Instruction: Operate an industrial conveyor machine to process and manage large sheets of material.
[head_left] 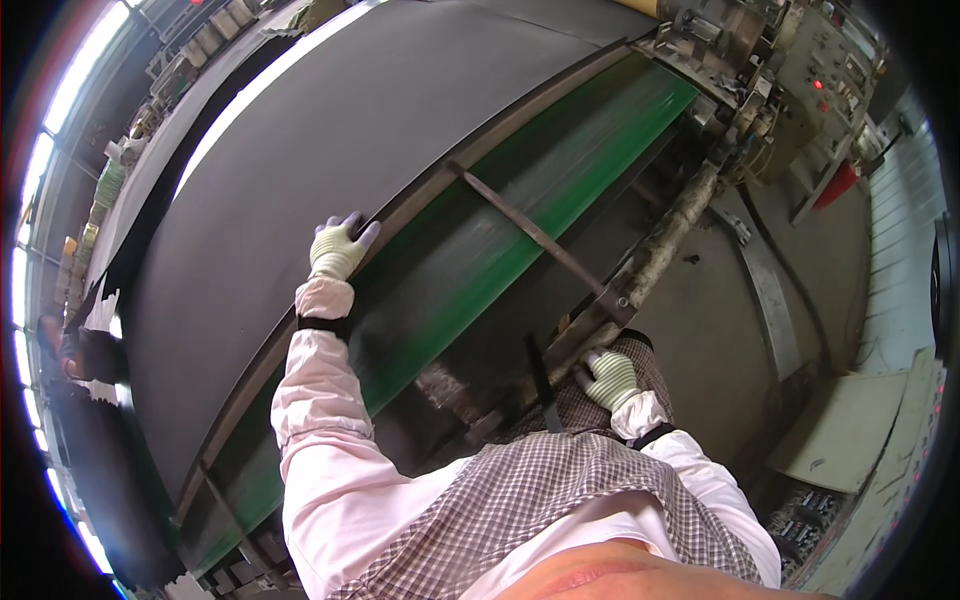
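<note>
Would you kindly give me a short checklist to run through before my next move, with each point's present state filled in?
1. Gloves on both hands: ok; the left hand and right hand each wear a striped glove.
2. Left hand placement: ok; it appears to rest on the dark sheet, near the edge.
3. Sheet smooth around that hand: ok; no fold shows there.
4. Right hand free: cannot tell; its fingertips are partly hidden.
5. Checked apron clear of the machine frame: cannot tell; the gap is unclear.
6. Green belt stopped: cannot tell from one still picture.
</note>
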